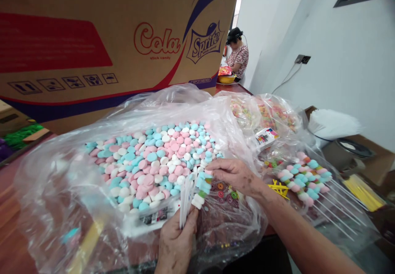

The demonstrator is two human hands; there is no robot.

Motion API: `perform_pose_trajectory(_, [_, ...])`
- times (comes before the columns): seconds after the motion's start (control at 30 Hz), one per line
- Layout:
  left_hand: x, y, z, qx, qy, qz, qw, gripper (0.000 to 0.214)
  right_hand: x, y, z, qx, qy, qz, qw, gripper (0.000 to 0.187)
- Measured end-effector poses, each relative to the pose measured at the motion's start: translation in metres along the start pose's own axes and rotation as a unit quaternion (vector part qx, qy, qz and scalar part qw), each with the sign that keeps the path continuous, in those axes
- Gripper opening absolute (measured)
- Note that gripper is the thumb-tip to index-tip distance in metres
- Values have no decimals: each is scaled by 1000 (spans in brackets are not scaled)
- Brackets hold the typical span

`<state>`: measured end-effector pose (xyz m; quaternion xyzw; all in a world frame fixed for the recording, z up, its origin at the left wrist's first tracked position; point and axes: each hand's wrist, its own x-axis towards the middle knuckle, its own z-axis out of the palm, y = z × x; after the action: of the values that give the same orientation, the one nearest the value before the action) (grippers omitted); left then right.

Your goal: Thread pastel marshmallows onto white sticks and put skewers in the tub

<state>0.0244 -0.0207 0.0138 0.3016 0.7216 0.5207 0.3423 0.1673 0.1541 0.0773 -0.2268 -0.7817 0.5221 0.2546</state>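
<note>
My left hand (pixel 179 237) is closed around a bundle of white sticks (pixel 185 200). Beside them it holds a candy skewer (pixel 203 191) threaded with blue, green and white pieces. At the skewer's upper end, the fingers of my right hand (pixel 233 175) pinch a candy, mostly hidden by the fingertips. Behind both hands, a large clear plastic bag (pixel 101 117) lies spread with a heap of pink, blue and white candies (pixel 148 179). Small ring-shaped candies (pixel 220 186) show through plastic below my right hand.
A big cardboard box (pixel 92 27) stands behind the bag. To the right lie several loaded candy skewers (pixel 304 177), yellow strips (pixel 364 193) and a bag of ring candies (pixel 265 111). Farther right is a dark pot-like container (pixel 348 152). Another person (pixel 239 58) sits in the background.
</note>
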Motion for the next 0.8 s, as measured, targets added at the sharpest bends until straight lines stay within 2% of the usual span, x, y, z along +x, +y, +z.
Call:
perform_pose_trajectory(0.13, [-1, -3, 1, -13, 4, 8, 1000, 31, -1, 5, 0, 46, 4, 37, 998, 26])
perform_pose_trajectory(0.23, [-1, -1, 1, -10, 4, 19, 1000, 32, -5, 7, 6, 51, 11, 32, 998, 26])
perform_pose_trajectory(0.3, [-1, 1, 0, 2, -4, 24, 1000, 35, -9, 7, 13, 46, 37, 24, 998, 26])
perform_pose_trajectory(0.43, [-1, 1, 0, 3, 4, 23, 1000, 33, -18, 8, 29, -14, 116, -29, 993, 28])
perform_pose_trajectory(0.6, [-4, 4, 2, -3, 22, 18, 1000, 33, -24, 15, 44, -97, 151, -129, 975, 36])
perform_pose_trajectory(0.73, [-5, 6, 4, -26, 45, 23, 998, 35, -27, 17, 53, -117, 172, -131, 969, 37])
perform_pose_trajectory(0.8, [-3, 3, 4, -34, 36, 24, 998, 34, -27, 17, 57, -113, 179, -128, 969, 38])
